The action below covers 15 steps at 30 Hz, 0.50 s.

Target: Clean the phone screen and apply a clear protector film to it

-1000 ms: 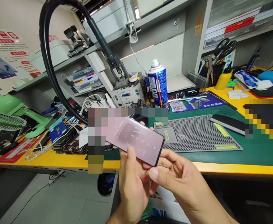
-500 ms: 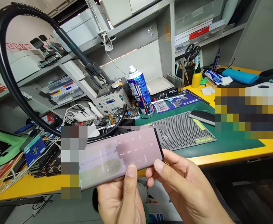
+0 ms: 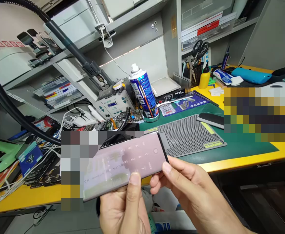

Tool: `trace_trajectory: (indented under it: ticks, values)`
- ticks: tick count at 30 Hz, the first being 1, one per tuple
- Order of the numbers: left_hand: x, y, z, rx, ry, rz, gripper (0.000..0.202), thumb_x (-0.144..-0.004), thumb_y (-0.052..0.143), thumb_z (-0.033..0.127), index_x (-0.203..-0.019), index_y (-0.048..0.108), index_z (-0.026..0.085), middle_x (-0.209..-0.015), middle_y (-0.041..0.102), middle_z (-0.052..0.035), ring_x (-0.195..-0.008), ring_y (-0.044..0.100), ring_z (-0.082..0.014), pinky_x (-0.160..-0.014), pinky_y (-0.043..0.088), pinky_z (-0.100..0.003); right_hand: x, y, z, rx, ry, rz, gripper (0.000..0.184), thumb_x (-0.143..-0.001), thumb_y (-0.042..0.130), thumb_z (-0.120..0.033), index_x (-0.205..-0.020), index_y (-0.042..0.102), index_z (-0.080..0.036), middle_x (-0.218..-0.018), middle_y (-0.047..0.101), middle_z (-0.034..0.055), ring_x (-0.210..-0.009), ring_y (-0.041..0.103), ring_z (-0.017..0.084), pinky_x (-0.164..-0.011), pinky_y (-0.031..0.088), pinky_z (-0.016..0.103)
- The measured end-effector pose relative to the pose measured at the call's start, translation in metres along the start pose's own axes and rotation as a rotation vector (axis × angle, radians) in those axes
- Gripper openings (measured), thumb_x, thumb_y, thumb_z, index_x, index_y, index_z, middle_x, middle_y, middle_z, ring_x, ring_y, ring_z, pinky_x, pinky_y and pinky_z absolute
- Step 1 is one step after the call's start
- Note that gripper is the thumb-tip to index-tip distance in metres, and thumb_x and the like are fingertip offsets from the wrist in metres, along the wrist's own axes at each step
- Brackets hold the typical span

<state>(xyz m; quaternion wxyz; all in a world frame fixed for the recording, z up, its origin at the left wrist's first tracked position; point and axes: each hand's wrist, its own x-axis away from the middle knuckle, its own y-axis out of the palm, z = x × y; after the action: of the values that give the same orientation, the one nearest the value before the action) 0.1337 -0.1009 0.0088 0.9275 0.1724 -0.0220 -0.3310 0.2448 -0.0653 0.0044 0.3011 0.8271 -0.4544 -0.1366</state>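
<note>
A smartphone point(image 3: 130, 162) with a lit pinkish screen showing a number pad lies across both my hands, in front of the bench edge. My left hand point(image 3: 124, 208) grips it from below, thumb pressed on the lower edge of the screen. My right hand point(image 3: 193, 198) pinches the phone's right end between thumb and fingers. Part of the screen's left side is pixelated.
A yellow-edged bench point(image 3: 230, 164) carries a green mat point(image 3: 244, 146), a grey perforated mat point(image 3: 191, 135), a blue spray can point(image 3: 143, 94), a soldering station point(image 3: 110, 105), a thick black hose point(image 3: 15, 110), tangled white cables point(image 3: 8, 182), a second dark phone point(image 3: 210, 120).
The view has swung left and down along the bench. The phone turned flatter and more sideways in my hands, and my left thumb slid onto its lower edge.
</note>
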Motion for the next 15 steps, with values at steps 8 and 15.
trace_trajectory:
  ticks: [8,15]
  values:
    - [-0.0013,0.0037,-0.0012,0.047,-0.026,-0.062,0.041,-0.07,0.095,0.028,-0.107,0.08,0.017,-0.084,0.08,-0.009,-0.087,0.08,-0.029,-0.075,0.069,-0.038,-0.0059,-0.0057,-0.0025,-0.164,0.087,0.005,0.046,-0.098,0.068,-0.058,-0.1,0.083,-0.014,-0.097,0.081,0.0135,-0.091,0.074,0.022,-0.092,0.057,0.037]
    - [0.0033,0.0011,-0.0043,-0.019,-0.013,-0.027,0.036,-0.072,0.094,0.038,-0.092,0.079,0.013,-0.085,0.08,-0.0147,-0.07,0.078,-0.029,-0.061,0.069,-0.039,0.003,0.0004,0.0026,-0.11,0.023,0.059,0.032,-0.095,0.075,-0.05,-0.094,0.08,-0.018,-0.089,0.073,0.0062,-0.084,0.064,0.017,-0.084,0.052,0.03]
